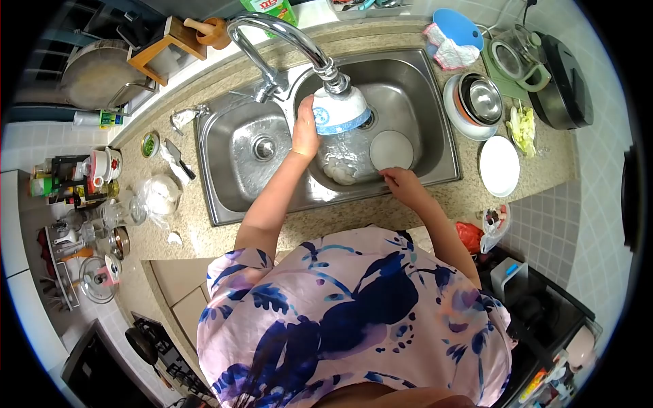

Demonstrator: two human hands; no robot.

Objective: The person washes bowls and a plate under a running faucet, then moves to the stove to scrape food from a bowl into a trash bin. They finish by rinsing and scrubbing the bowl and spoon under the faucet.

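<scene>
My left hand (306,131) grips a white bowl with a blue patterned rim (340,110), tilted under the chrome faucet (335,80) over the right basin of the steel sink (435,115). My right hand (401,182) is at the near edge of that basin, fingers pressed together beside a pale round plate (392,150); whether it grips anything is too small to tell. A whitish, wet clump (340,171) lies on the basin floor between my hands, with water around it.
Right of the sink are stacked metal bowls (485,99), a white plate (499,166) and leafy vegetables (522,130). On the left counter lie a knife (178,160), a small green-filled dish (149,145) and a plastic bag (160,195). The faucet arches over the sink.
</scene>
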